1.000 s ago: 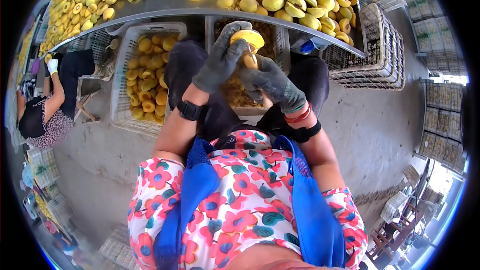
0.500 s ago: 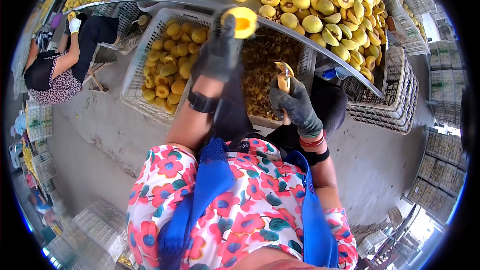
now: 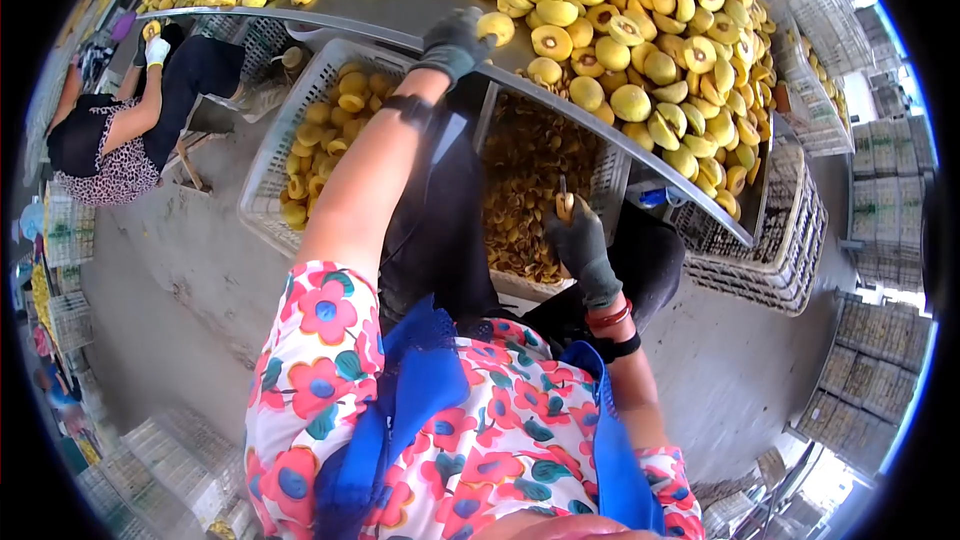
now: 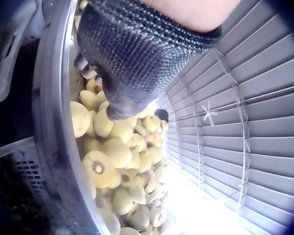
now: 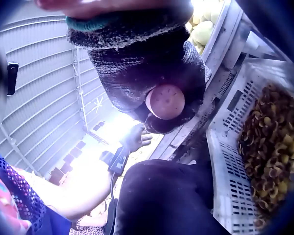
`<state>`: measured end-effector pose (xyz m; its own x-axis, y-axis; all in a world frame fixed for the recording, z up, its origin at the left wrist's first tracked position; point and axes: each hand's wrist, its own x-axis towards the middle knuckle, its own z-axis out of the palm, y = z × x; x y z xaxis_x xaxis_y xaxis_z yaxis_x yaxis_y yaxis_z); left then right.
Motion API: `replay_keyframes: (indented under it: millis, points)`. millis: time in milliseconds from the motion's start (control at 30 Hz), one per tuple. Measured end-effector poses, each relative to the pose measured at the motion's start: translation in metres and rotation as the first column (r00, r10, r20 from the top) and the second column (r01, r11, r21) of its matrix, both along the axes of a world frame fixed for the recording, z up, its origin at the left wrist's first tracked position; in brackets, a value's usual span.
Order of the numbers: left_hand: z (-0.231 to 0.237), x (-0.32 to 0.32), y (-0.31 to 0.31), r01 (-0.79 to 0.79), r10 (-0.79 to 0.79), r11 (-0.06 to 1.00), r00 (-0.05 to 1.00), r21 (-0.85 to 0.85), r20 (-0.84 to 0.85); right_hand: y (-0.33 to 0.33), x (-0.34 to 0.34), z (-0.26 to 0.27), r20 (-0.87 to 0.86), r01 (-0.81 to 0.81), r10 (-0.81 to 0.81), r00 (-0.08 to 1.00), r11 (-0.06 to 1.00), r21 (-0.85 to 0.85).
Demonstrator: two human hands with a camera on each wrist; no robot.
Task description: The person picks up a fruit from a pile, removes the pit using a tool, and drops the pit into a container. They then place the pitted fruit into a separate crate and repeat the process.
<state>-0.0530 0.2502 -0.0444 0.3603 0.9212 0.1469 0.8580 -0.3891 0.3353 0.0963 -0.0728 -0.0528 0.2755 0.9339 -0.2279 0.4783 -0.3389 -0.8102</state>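
Nothing legible in any of the three views: no word, label, brand or number can be read. Stacked crates (image 3: 885, 190), far right, head view: small greenish marks on sides, too small and blurred to make out. Crate stack (image 3: 70, 232), left edge, same view: similar greenish patches; lettering or plain colour, cannot tell.
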Motion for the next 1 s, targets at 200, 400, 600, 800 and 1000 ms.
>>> replay_keyframes:
  millis: [200,400,600,800,1000]
  points:
    - [-0.035,0.043,0.034,0.08,-0.089,0.993,0.991,-0.086,-0.099,-0.014,0.02,-0.047,0.093,-0.142,0.132,0.987,0.984,0.111]
    - [-0.013,0.025,0.029,0.243,-0.153,0.94,0.928,-0.24,0.341,-0.007,0.009,-0.036,0.115,-0.096,0.086,0.99,0.992,0.084]
    - [0.036,-0.036,-0.067,0.549,-0.381,0.835,0.517,0.045,0.767,0.026,-0.017,0.043,0.167,-0.057,0.003,0.986,0.946,0.318]
    - [0.068,-0.038,-0.153,0.504,-0.2,0.863,0.362,-0.011,0.911,0.052,-0.032,0.08,0.252,-0.185,0.068,0.965,0.86,0.476]
    - [0.066,-0.031,-0.189,0.562,0.037,0.816,0.181,-0.134,0.983,0.045,-0.046,0.087,0.206,-0.129,0.02,0.978,0.838,0.53]
